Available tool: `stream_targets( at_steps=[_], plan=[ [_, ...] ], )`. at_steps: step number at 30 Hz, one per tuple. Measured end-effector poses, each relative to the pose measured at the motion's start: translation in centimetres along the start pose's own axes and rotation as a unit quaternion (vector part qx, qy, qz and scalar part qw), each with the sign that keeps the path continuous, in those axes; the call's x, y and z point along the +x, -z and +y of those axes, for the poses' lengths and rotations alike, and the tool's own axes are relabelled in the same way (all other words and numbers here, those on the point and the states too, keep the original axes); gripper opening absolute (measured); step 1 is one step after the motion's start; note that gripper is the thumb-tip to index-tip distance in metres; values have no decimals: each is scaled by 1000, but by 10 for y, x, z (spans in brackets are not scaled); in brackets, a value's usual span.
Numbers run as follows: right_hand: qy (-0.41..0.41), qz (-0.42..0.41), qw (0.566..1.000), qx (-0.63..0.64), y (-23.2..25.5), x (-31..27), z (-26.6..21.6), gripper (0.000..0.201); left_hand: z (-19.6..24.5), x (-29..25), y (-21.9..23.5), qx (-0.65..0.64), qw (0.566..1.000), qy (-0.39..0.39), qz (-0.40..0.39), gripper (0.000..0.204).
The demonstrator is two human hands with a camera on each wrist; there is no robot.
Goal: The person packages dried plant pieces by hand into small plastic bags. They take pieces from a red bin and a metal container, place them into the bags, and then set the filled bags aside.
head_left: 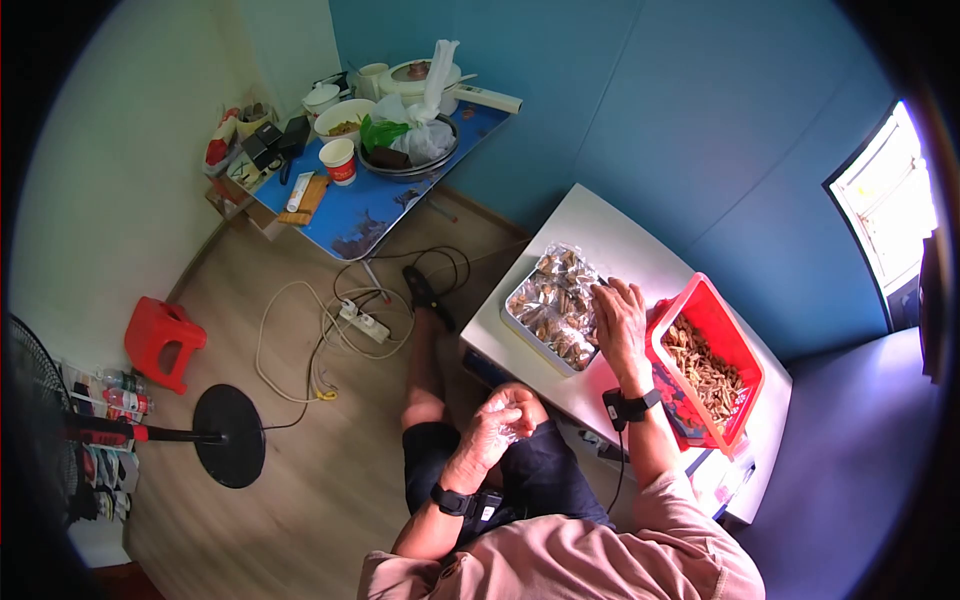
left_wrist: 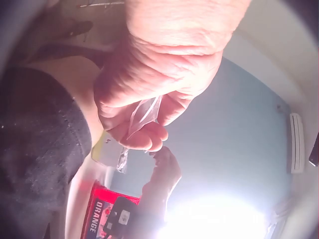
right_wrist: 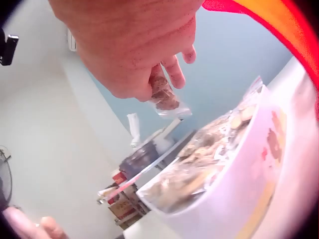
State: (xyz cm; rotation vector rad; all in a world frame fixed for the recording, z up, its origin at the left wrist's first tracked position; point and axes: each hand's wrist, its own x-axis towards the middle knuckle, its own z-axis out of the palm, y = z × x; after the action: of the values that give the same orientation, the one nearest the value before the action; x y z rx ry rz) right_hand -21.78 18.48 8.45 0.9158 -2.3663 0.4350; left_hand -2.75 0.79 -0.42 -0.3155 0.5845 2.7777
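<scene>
The left hand point(head_left: 492, 430), near the lap, grips clear plastic point(left_wrist: 145, 114) with its fingers curled round it. Over the edge of a white tray point(right_wrist: 219, 194), the right hand point(head_left: 622, 330) pinches a small clear bag point(right_wrist: 167, 99) with brown pieces inside. Several similar filled bags point(head_left: 555, 300) lie in the tray. Right of that hand stands a red basket point(head_left: 750, 375) holding many loose brown pieces point(head_left: 705, 375).
A white table point(head_left: 585, 215) bears tray and basket. At the back left, a blue table point(head_left: 335, 222) holds bowls, a pot and a cup. Cables, a power strip point(head_left: 363, 323), a red stool point(head_left: 165, 340) and a fan base point(head_left: 229, 436) are on the floor.
</scene>
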Motion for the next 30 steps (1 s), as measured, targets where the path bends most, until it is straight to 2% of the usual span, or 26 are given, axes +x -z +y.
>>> stream_targets(
  at_steps=[1, 2, 3, 4, 5, 7, 8, 9, 11, 13, 15, 19, 21, 24, 28, 30],
  plan=[
    [-26, 6, 998, 52, 12, 1, -12, 19, 2, -1, -5, 2, 1000, -2, -2, 23],
    [-107, 24, 977, 185, 11, -6, -18, 18, 4, -2, -12, 32, 999, -30, 8, 21],
    [-184, 40, 930, 315, 11, -13, -28, 17, 6, -3, -19, 61, 996, -59, 19, 19],
    [-292, 31, 833, 469, 16, -21, -41, 19, 9, -6, -27, 83, 992, -63, 65, 20],
    [-306, 20, 787, 535, 26, -25, -49, 24, 12, -8, -36, 84, 992, -67, 67, 20],
    [-320, 35, 681, 657, 28, -42, -57, 26, 17, -11, -52, 151, 976, -126, 92, 26],
    [-342, 22, 593, 728, 33, -48, -64, 26, 18, -14, -57, 169, 971, -142, 92, 30],
    [-368, 10, 557, 744, 41, -52, -76, 25, 19, -18, -66, 185, 966, -161, 83, 30],
    [-398, -8, 511, 762, 46, -65, -88, 24, 17, -25, -73, 235, 953, -179, 73, 33],
    [-403, -39, 493, 770, 46, -83, -94, 24, 13, -37, -82, 275, 942, -174, 84, 32],
    [-382, -66, 490, 781, 45, -99, -100, 24, 7, -47, -83, 317, 929, -170, 94, 32],
    [-394, -100, 490, 771, 46, -122, -108, 23, -11, -64, -77, 382, 892, -188, 154, 23],
    [-386, -114, 487, 775, 46, -133, -111, 23, -17, -72, -73, 447, 859, -179, 173, 23],
    [-378, -150, 499, 765, 47, -144, -111, 25, -24, -82, -72, 454, 857, -171, 176, 23],
    [-396, -177, 487, 758, 44, -158, -114, 29, -33, -91, -77, 448, 861, -158, 179, 21],
    [-329, -1, 700, 634, 38, -164, -124, 30, -38, -92, -79, 402, 883, -167, 178, 20]
  ],
)
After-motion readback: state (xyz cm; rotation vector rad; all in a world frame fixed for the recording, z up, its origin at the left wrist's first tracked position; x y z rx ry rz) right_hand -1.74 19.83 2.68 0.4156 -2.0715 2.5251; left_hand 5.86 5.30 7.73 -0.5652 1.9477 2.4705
